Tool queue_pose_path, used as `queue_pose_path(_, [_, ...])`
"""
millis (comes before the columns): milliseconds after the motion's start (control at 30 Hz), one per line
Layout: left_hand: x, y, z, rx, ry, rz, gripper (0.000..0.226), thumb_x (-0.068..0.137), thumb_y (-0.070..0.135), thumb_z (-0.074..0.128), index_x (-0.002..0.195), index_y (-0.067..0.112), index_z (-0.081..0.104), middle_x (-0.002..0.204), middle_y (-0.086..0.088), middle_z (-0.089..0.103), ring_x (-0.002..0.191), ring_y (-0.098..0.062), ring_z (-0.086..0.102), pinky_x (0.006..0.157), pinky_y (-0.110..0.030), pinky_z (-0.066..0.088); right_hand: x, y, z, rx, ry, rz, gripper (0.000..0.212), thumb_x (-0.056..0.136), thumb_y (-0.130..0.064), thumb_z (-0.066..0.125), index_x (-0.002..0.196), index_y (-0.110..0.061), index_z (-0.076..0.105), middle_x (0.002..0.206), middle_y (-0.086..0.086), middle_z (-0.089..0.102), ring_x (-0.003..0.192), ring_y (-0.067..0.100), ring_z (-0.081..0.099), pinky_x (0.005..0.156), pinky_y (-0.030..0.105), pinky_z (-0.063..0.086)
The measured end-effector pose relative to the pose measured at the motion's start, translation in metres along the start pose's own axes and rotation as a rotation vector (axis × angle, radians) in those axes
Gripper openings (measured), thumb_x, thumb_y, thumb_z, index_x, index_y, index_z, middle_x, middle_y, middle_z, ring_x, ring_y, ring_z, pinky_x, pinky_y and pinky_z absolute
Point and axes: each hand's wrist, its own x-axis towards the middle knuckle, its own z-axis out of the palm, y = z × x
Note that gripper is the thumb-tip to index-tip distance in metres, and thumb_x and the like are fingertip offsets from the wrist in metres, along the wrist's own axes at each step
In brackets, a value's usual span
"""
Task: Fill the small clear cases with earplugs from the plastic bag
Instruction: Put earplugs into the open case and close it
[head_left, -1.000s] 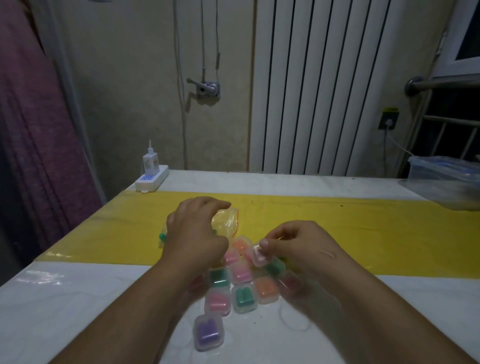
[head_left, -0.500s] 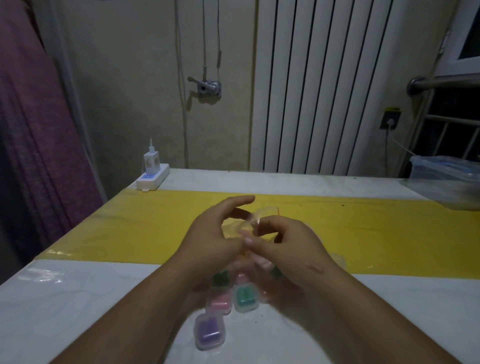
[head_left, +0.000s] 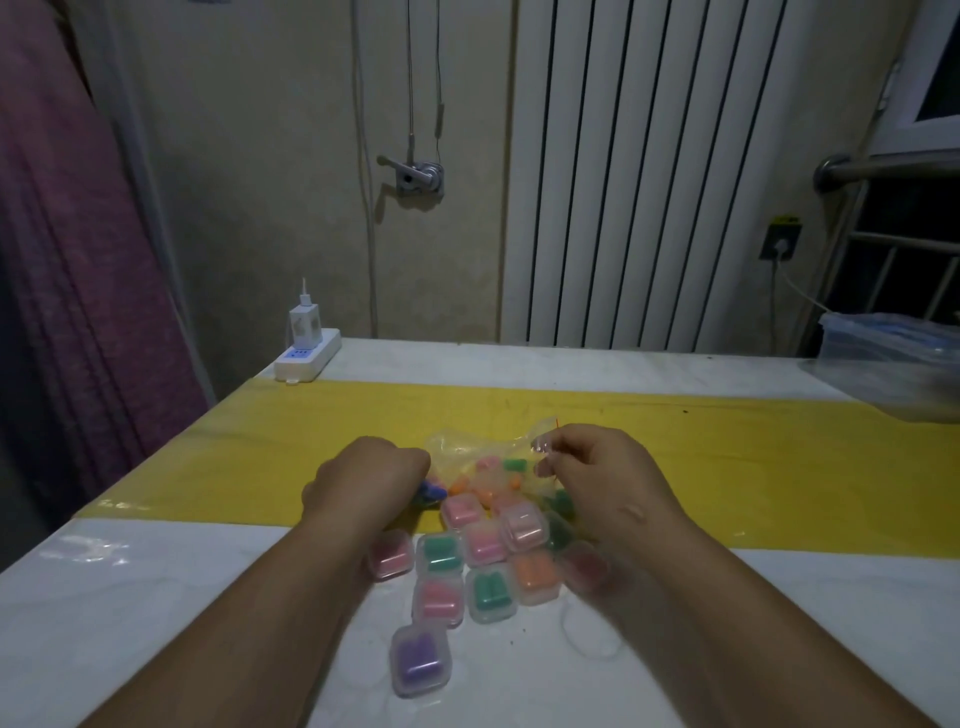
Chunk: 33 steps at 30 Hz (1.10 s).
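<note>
Right hand (head_left: 597, 470) pinches the far edge of the crumpled clear plastic bag (head_left: 462, 449) of coloured earplugs (head_left: 514, 464) on the yellow table strip (head_left: 260, 441). Left hand (head_left: 371, 480) is curled at the bag's left end, grip unclear. Just nearer, the small clear square cases (head_left: 488, 592) sit clustered.

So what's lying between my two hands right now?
The plastic bag, with loose earplugs inside, lies between the left hand and the right hand, which pinches its edge. The head view shows this.

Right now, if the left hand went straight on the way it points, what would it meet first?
The plastic bag of earplugs, just beyond the left hand; they may already touch.
</note>
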Motion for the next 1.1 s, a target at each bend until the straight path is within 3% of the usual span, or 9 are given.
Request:
queue_pose_path(100, [-0.016, 0.002, 0.001, -0.286, -0.008, 0.075, 0.007, 0.065, 0.017, 0.063, 0.063, 0.014, 0.069, 0.065, -0.005, 0.069, 0.077, -0.031, 0.067, 0.071, -0.046, 0.058, 0.006, 0.002, 0.001, -0.155, 0.001, -0.037, 0.019, 0.092, -0.020, 0.057, 0.086, -0.029, 0.073, 0.100, -0.009, 0.073, 0.092, 0.017, 0.064, 0.083, 0.034, 0.053])
queue_pose_path(200, [-0.021, 0.011, -0.001, -0.464, -0.048, 0.171, 0.015, 0.085, -0.002, 0.059, 0.076, 0.009, 0.065, 0.076, -0.005, 0.072, 0.069, -0.014, 0.065, 0.059, -0.028, 0.047, 0.005, 0.001, -0.001, -0.232, 0.028, -0.064, 0.016, 0.093, -0.026, 0.058, 0.092, -0.028, 0.074, 0.101, -0.008, 0.073, 0.086, 0.016, 0.061, 0.080, 0.032, 0.052])
queue_pose_path(367, [-0.028, 0.015, -0.002, -0.748, -0.187, 0.162, 0.021, 0.092, -0.012, 0.046, 0.082, 0.003, 0.057, 0.078, -0.013, 0.067, 0.068, -0.020, 0.070, 0.058, -0.032, 0.059, 0.008, -0.001, -0.008, -0.260, 0.059, -0.105, 0.020, 0.097, -0.032, 0.054, 0.097, -0.024, 0.072, 0.102, -0.007, 0.072, 0.095, 0.018, 0.063, 0.084, 0.037, 0.052])
queue_pose_path(433, [-0.030, 0.019, -0.003, -0.777, -0.226, 0.126, 0.026, 0.089, -0.017, 0.042, 0.079, 0.001, 0.058, 0.084, -0.018, 0.065, 0.068, -0.024, 0.069, 0.057, -0.030, 0.059, 0.011, 0.002, -0.007, -0.316, 0.042, -0.101, 0.019, 0.096, -0.028, 0.051, 0.097, -0.023, 0.070, 0.098, -0.005, 0.072, 0.091, 0.020, 0.064, 0.082, 0.039, 0.054])
queue_pose_path(533, [-0.031, 0.026, -0.004, -0.774, -0.249, 0.012, 0.033, 0.083, -0.024, 0.035, 0.087, -0.007, 0.063, 0.101, -0.028, 0.060, 0.084, -0.039, 0.065, 0.062, -0.032, 0.058, 0.011, 0.004, -0.004, -0.357, -0.042, -0.072, 0.025, 0.094, -0.020, 0.046, 0.098, -0.027, 0.069, 0.101, -0.006, 0.070, 0.094, 0.021, 0.063, 0.084, 0.037, 0.053])
queue_pose_path(667, [-0.028, 0.019, -0.001, -0.749, -0.248, 0.073, 0.039, 0.077, -0.028, 0.034, 0.086, -0.006, 0.065, 0.098, -0.023, 0.065, 0.077, -0.030, 0.067, 0.066, -0.033, 0.060, 0.011, 0.008, 0.001, -0.374, -0.163, -0.065, 0.025, 0.089, -0.020, 0.043, 0.097, -0.027, 0.066, 0.102, -0.004, 0.070, 0.094, 0.020, 0.063, 0.085, 0.040, 0.054])
queue_pose_path(900, [-0.022, 0.011, 0.004, -0.666, -0.248, 0.159, 0.048, 0.079, -0.029, 0.037, 0.083, 0.005, 0.070, 0.097, -0.020, 0.067, 0.085, -0.030, 0.069, 0.070, -0.029, 0.061, 0.012, 0.009, 0.005, -0.368, -0.265, -0.049, 0.033, 0.091, -0.020, 0.043, 0.110, -0.028, 0.070, 0.116, -0.008, 0.068, 0.105, 0.015, 0.061, 0.094, 0.036, 0.050])
queue_pose_path(1000, [-0.022, 0.010, 0.004, -0.668, -0.258, 0.178, 0.043, 0.083, -0.026, 0.043, 0.086, 0.008, 0.070, 0.095, -0.018, 0.066, 0.083, -0.030, 0.069, 0.072, -0.030, 0.060, 0.013, 0.012, 0.007, -0.353, -0.265, -0.041, 0.032, 0.089, -0.021, 0.043, 0.107, -0.023, 0.070, 0.112, -0.004, 0.070, 0.100, 0.017, 0.062, 0.090, 0.039, 0.052])
queue_pose_path(1100, [-0.025, 0.010, 0.003, -0.693, -0.261, 0.187, 0.035, 0.084, -0.023, 0.051, 0.089, 0.006, 0.069, 0.085, -0.016, 0.064, 0.068, -0.025, 0.067, 0.065, -0.025, 0.060, 0.013, 0.011, 0.005, -0.287, -0.200, -0.040, 0.028, 0.087, -0.016, 0.048, 0.098, -0.020, 0.074, 0.108, -0.004, 0.072, 0.100, 0.018, 0.064, 0.089, 0.037, 0.052])
